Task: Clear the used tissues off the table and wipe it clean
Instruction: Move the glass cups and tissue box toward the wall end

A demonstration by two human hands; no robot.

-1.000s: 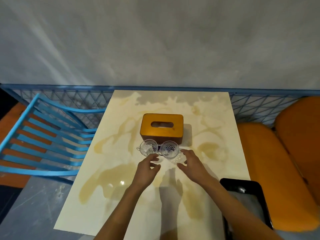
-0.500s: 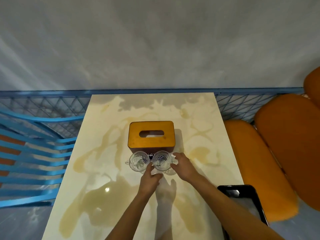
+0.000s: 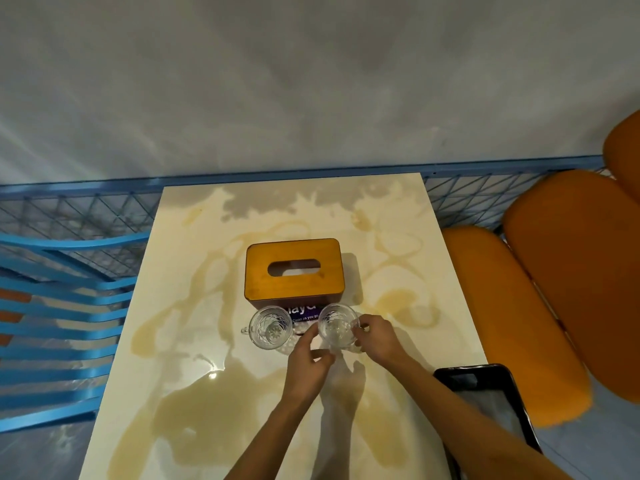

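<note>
Item count, as visible:

- Table (image 3: 433,265): one.
- Wooden tissue box (image 3: 294,270): one.
- Glass cups with handles: two, the left cup (image 3: 270,328) and the right cup (image 3: 337,325).
- Purple printed label (image 3: 304,314): one.
- Hands: two, the left hand (image 3: 308,365) and the right hand (image 3: 379,341).
- Black tray (image 3: 467,370): one.
- Blue slatted chair (image 3: 62,306): one.
- Blue mesh railing (image 3: 86,209): one.
- Orange seat cushions: three, the near cushion (image 3: 512,323), the middle cushion (image 3: 581,271) and the far cushion (image 3: 623,150).

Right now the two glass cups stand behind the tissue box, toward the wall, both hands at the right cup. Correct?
No. The head view shows left cup and right cup in front of the tissue box, toward the person; left hand and right hand at the right cup.
</note>
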